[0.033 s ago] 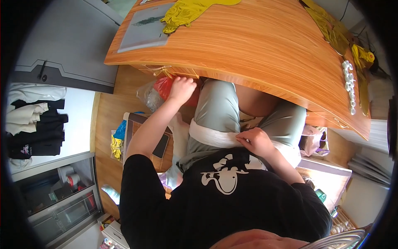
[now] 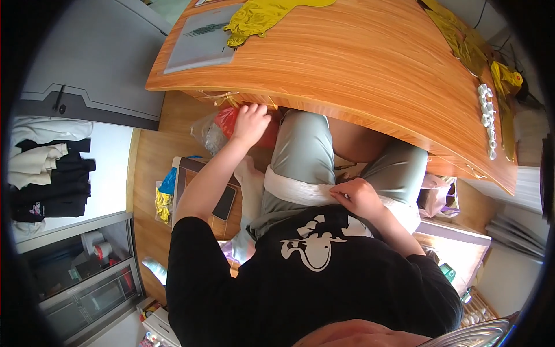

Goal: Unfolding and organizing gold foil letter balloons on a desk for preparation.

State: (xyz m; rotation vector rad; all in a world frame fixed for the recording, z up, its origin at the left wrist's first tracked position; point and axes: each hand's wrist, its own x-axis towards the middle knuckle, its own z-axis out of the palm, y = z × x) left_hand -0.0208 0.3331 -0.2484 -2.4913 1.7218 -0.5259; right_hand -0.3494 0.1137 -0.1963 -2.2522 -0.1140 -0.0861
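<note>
While the left hand (image 2: 252,124) sits up at the front edge of the wooden desk (image 2: 347,63), the right hand (image 2: 359,198) is down at the lap, on the white bundle (image 2: 298,189). Left: fingers curled, tips out of sight, can't tell if they grip anything. Right: thumb and fingers drawn in close at the bundle's edge, can't tell if a strand is pinched. Bundle lies across the grey-green trousers (image 2: 303,139), mostly left of the right hand, nearer the body than the left hand. Red plastic bag (image 2: 226,121) is just left of the left hand and partly behind it; clear bag (image 2: 208,136) further left. Dark phone (image 2: 224,203) is nearer the body than the left hand, beside its forearm. Gold foil piece (image 2: 254,22) on the desktop, beyond the left hand, overlapping a translucent sheet (image 2: 196,43). Pink bag (image 2: 435,195) well right of the right hand. White chain (image 2: 486,115) further right and beyond it, by the desk's far right side.
</note>
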